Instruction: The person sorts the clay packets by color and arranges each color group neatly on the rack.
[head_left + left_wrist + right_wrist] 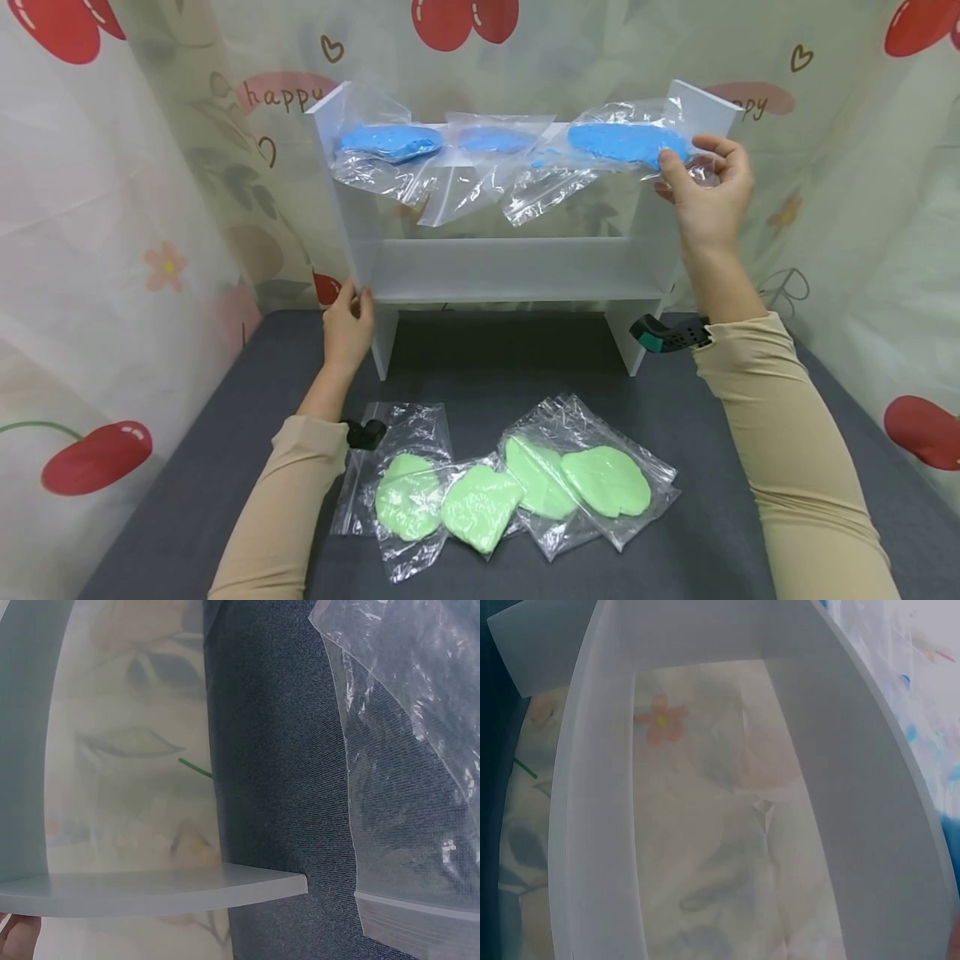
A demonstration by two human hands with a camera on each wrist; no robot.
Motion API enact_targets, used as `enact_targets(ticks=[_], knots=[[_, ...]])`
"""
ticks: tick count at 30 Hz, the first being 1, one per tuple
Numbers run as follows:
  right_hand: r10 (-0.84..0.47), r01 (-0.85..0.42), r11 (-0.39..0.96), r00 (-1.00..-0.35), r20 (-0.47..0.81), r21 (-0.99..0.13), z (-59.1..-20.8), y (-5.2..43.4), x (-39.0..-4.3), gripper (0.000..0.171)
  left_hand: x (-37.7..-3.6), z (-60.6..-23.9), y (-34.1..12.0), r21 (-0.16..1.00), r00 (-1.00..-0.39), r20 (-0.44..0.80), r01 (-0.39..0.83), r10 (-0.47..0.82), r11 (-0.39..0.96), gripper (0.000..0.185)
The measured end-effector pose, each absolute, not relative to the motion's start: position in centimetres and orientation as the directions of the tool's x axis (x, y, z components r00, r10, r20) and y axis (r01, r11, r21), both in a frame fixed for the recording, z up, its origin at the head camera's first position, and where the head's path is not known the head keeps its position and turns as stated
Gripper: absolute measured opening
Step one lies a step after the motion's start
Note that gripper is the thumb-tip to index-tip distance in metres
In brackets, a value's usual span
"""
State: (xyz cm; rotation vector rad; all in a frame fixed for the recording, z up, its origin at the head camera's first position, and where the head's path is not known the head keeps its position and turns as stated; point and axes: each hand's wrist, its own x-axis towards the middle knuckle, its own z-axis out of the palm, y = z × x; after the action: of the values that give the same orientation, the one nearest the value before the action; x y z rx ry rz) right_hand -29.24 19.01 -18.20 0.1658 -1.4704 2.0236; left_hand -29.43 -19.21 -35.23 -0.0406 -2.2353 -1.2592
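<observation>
Both arms wear long, close-fitting beige sleeves that reach down to the wrists, the fabric smooth with soft creases at the elbows. The left hand (348, 321) and the right hand (708, 196) are bare, without gloves or rings. A small black device (366, 433) sits at the left cuff. On the right wrist a black perforated strap with a teal clasp (667, 335) wraps just above the sleeve's edge.

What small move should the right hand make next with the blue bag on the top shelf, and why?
Probably let go of the blue bag and draw back. The right hand pinches its end, yet the bag already lies on the top shelf beside two other blue bags, while the left hand steadies the rack's side.
</observation>
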Motion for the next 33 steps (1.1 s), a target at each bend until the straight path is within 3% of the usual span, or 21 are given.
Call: enact_targets(ticks=[19, 27, 33], knots=[[0.371, -0.545, -0.163, -0.806, 0.461, -0.823, -19.1, 19.6, -29.0, 0.026, -29.4, -35.3, -19.2, 0.781, -0.834, 0.491, 0.295, -0.25, 0.55, 0.039], [0.28, -0.545, -0.133, -0.822, 0.497, -0.828, -20.4, 20.0, -27.8, 0.029, -29.3, -35.2, -19.2, 0.78, -0.832, 0.494, 0.296, -0.253, 0.552, 0.04], [0.187, -0.562, -0.031, -0.815, 0.548, -0.826, -21.8, 20.1, -26.3, 0.031, -29.4, -35.3, -19.2, 0.778, -0.827, 0.501, 0.3, -0.257, 0.552, 0.038]])
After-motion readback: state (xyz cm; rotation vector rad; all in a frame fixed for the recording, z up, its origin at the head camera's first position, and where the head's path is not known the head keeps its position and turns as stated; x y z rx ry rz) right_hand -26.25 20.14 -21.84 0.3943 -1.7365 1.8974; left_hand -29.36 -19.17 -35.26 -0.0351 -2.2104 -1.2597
